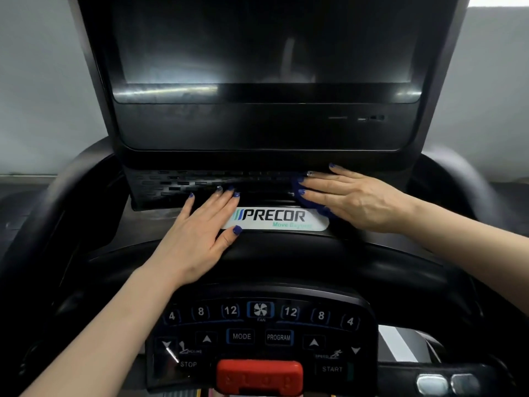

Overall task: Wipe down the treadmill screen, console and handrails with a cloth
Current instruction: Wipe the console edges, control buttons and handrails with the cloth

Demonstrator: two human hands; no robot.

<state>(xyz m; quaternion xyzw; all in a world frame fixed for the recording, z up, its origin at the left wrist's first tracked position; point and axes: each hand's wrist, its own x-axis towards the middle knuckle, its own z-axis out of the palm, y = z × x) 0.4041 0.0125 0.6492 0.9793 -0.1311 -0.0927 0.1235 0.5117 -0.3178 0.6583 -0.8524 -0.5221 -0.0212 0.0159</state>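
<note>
1. Grey wall fills the upper corners of the frame, behind a dark treadmill screen [266,44] at top centre.
2. Below it sits the black console [286,253], with a PRECOR badge [282,219] at frame centre.
3. Left hand [197,239] lies flat on the console, fingers straight and spread, thumb on the badge's left end, holding nothing.
4. Right hand [355,199] presses flat, fingers straight, on a blue cloth [307,200] right of centre, just above the badge's right end.
5. Keypad [260,336] and red safety clip [259,375] sit at bottom centre.
</note>
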